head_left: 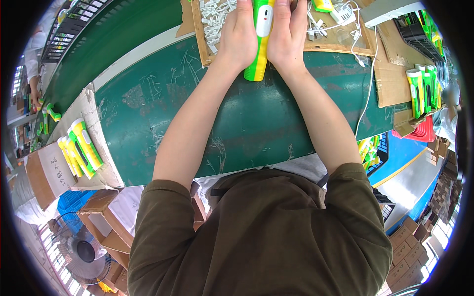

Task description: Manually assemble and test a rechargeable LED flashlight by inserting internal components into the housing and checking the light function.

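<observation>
Green-and-yellow device [261, 43], upper centre of the frame, is clasped between the left hand [240, 38] and right hand [287, 39], over the green worktop [256, 123] and wooden tray [199, 34].

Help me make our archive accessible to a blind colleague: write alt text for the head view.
The person's left hand and right hand hold a green-and-yellow device between them over a green worktable. A wooden tray with small white parts lies at the top edge; similar devices sit in groups at both sides.
</observation>
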A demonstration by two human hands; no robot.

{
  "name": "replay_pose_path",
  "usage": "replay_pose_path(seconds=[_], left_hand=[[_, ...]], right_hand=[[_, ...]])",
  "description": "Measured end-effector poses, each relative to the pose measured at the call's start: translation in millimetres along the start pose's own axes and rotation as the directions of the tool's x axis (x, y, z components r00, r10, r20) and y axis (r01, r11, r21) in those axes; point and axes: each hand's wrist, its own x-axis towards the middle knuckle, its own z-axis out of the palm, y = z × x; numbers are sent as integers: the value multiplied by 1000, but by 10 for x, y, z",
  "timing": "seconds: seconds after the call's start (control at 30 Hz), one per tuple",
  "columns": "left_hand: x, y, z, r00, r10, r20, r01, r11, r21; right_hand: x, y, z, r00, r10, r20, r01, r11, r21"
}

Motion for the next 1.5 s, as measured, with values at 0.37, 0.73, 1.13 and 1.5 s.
replay_pose_path(seconds=[0.37, 0.73, 1.13, 1.5], left_hand=[[49, -62, -24, 1000, 13, -12, -13, 1000, 25], [48, -50, -27, 1000, -29, -7, 29, 1000, 4], [69, -9, 3, 994, 89, 58, -84, 993, -83], [118, 113, -354, 979, -171, 112, 197, 646, -738]], right_hand=[[-1, -50, 2, 1000, -8, 2, 8, 1000, 14], [11, -37, 1, 1000, -18, -8, 18, 999, -27], [7, -33, -57, 1000, 24, 10, -23, 998, -53], [334, 148, -540, 934, -261, 245, 356, 754, -553]])
